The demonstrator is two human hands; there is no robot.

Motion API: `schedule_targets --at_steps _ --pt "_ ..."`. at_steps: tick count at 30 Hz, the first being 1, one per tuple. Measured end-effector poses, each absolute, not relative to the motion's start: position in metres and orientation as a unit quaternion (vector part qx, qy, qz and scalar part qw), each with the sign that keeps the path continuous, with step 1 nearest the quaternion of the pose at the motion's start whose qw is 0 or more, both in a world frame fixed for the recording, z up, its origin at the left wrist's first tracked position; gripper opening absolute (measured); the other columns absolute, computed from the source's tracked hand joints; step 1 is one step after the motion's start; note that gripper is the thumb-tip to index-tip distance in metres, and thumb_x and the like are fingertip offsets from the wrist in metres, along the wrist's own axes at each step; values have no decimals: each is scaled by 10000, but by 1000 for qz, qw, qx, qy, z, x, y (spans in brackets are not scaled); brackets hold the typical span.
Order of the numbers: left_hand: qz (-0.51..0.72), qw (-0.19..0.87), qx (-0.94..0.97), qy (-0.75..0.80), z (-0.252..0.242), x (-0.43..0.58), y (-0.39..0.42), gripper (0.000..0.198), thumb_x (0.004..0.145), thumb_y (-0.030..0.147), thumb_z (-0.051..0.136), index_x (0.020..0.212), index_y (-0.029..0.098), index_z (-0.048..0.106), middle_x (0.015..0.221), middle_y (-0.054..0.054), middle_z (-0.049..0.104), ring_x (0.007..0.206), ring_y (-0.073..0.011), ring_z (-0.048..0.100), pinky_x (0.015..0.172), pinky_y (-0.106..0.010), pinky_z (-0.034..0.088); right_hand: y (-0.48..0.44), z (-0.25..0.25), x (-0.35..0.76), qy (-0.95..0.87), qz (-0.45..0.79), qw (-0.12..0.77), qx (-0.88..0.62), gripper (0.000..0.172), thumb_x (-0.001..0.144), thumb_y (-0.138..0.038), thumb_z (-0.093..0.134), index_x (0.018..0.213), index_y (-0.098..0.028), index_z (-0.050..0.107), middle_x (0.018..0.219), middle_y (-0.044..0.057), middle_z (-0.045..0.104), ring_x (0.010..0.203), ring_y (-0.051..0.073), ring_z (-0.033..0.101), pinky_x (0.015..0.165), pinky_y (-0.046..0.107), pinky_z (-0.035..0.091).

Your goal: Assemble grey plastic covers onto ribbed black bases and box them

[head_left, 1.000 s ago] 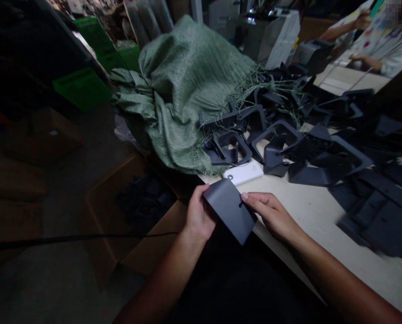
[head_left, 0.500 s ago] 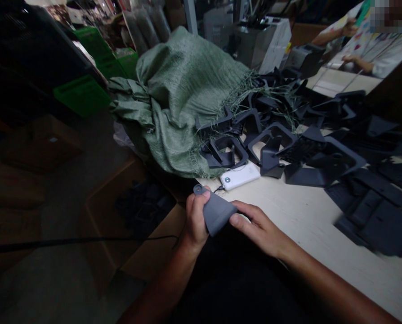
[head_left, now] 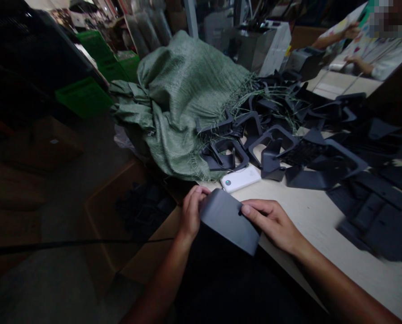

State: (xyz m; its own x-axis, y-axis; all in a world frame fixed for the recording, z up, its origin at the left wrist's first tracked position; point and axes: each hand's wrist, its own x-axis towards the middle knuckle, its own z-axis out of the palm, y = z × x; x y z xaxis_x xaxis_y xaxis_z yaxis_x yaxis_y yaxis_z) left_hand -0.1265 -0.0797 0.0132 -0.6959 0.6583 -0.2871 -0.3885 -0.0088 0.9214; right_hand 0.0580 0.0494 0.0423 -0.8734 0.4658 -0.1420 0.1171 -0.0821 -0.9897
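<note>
Between my two hands I hold a dark grey plastic bracket (head_left: 230, 221), its broad smooth face turned up toward me and a small dark hole near its right edge. My left hand (head_left: 191, 210) grips the left end, with some fingers hidden behind it. On the right side, my right hand (head_left: 271, 221) pinches the edge with the thumb on top, beside the hole. Just beyond the bracket, a white power bank (head_left: 240, 179) lies on the pale table (head_left: 288, 211).
Dark plastic brackets (head_left: 309, 166) are heaped across the table. A green woven sack (head_left: 187, 90) spills from the back left. Below left stands an open cardboard box (head_left: 103, 198) with dark parts inside. A co-worker's arm (head_left: 359, 65) shows at the far right.
The bracket has been turned in my hands, so its wide flat face now shows instead of the narrower side with the round lug. My right hand has shifted slightly right.
</note>
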Motion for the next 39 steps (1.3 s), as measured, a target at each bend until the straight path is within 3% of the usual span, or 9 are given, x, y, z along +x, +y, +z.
schedule_targets --at_steps 6,10,12,16,24,28,32,35,39 --pt "566 376 400 615 26 -139 -87 425 1012 574 519 1023 193 708 878 -57 710 846 -228 645 776 -323 458 55 50 53 -693 679 124 -206 365 942 -526 732 864 -181 821 814 34 761 764 170 667 718 259 505" --pt "473 542 412 559 39 -135 -86 515 968 618 570 716 175 646 654 -7 531 599 -153 439 576 -295 314 56 46 47 -683 675 139 -242 403 938 -569 714 873 -185 815 779 36 753 717 178 664 662 277 498" --pt "492 544 367 572 38 -133 -88 519 933 596 640 625 183 571 595 16 421 563 -130 342 540 -286 243 61 46 50 -707 623 201 -267 362 931 -552 730 953 -202 821 887 53 784 836 216 706 766 316 533" --pt "611 450 265 595 29 -133 -93 471 919 549 677 641 182 579 619 16 420 576 -127 337 536 -268 255 75 47 62 -757 488 320 -293 295 923 -484 765 1061 -227 807 1119 82 779 1083 277 693 1005 405 493" --pt "669 376 236 596 31 -114 -98 459 949 520 656 641 192 564 613 23 415 582 -135 336 560 -275 281 55 31 73 -621 711 146 -295 429 940 -592 712 868 -177 794 869 59 755 868 223 675 855 343 518" --pt "560 473 351 582 38 -110 -100 353 935 501 679 855 170 768 775 -55 666 719 -196 552 675 -291 399 42 32 66 -491 819 139 -261 413 964 -558 699 1040 -165 799 929 70 785 858 211 709 855 335 548" --pt "598 469 334 558 31 -118 -93 437 988 513 562 976 162 821 1028 -120 784 1014 -280 682 930 -332 469 40 40 68 -546 799 123 -220 371 948 -502 745 1105 -171 802 1013 70 796 946 225 723 903 337 561" --pt "661 469 218 543 21 -115 -81 509 974 583 534 923 155 805 979 -127 794 973 -270 712 903 -328 498 36 42 70 -624 757 66 -181 348 934 -495 760 1096 -189 802 1034 56 787 954 228 707 885 334 569" --pt "653 624 125 410 17 -96 -63 588 917 663 549 1055 133 762 971 -164 794 874 -289 740 849 -385 544 28 36 62 -640 754 50 -141 350 944 -522 733 1080 -208 806 1099 74 762 990 240 691 901 350 562"
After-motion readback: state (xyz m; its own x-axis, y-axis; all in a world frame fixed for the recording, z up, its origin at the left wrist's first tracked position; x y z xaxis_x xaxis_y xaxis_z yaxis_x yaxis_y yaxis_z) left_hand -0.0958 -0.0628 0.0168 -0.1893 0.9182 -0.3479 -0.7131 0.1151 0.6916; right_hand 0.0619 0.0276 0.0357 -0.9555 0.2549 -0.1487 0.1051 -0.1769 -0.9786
